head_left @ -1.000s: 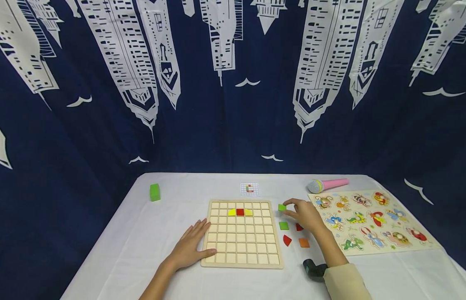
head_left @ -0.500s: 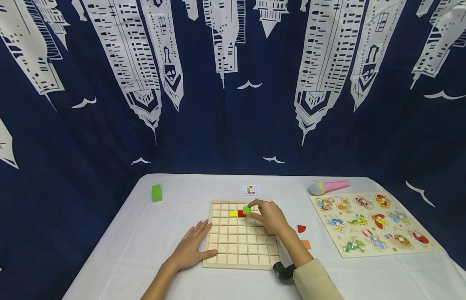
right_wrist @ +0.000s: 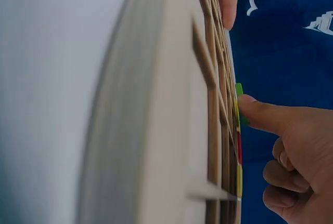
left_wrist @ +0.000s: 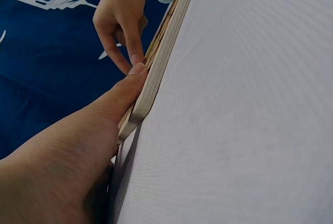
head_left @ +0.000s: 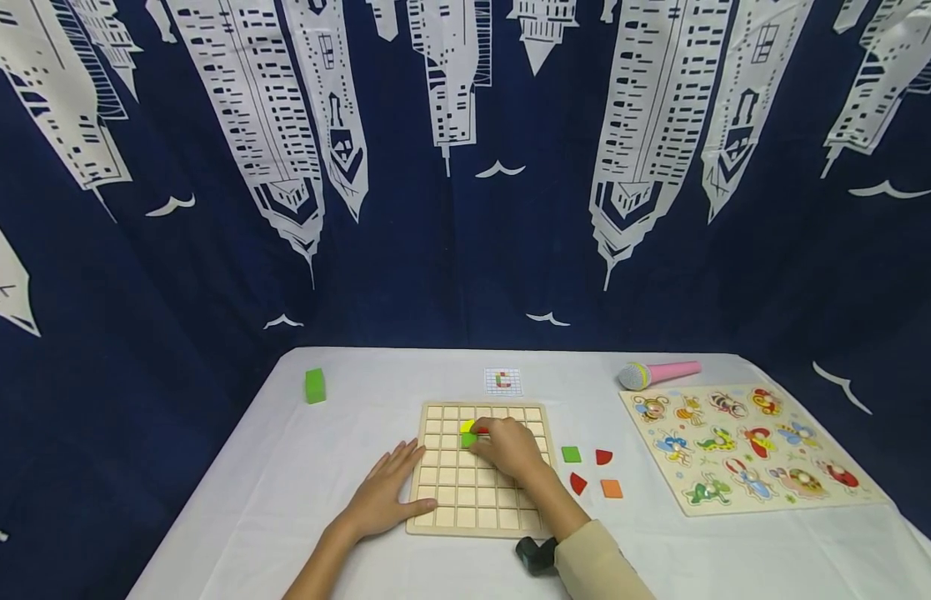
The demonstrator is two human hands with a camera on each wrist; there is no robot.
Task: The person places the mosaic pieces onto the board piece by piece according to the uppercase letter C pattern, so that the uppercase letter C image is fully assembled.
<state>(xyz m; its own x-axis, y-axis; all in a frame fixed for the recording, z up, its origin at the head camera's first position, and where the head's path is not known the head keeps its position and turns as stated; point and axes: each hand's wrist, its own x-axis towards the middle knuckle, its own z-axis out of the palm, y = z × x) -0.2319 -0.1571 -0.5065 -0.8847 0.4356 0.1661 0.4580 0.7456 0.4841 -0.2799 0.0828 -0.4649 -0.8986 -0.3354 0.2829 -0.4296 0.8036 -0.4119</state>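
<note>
A wooden grid board (head_left: 473, 518) lies on the white table. My left hand (head_left: 386, 490) rests along its left side, fingers spread and thumb on the rim. Over the board's upper rows my right hand (head_left: 512, 450) pinches a green square tile (head_left: 468, 440) between thumb and index finger, just below a yellow piece (head_left: 467, 425). A red square (right_wrist: 239, 148) and a second yellow piece (right_wrist: 240, 181) show in the right wrist view; in the head view my right hand mostly covers them. Right of the board lie another green square (head_left: 571, 454), two red quarter-round pieces (head_left: 603, 457) and an orange square (head_left: 612, 489).
Behind the board is a small printed pattern card (head_left: 503, 382). A green block (head_left: 315, 386) stands at the back left. At right are a pink toy microphone (head_left: 663, 372) and an insect puzzle board (head_left: 735, 492). A patterned blue curtain (head_left: 450, 250) hangs behind.
My right hand has carried the green square leftward from beside the board, over the coloured row, and down to the spot below the left yellow piece. My left hand has stayed put.
</note>
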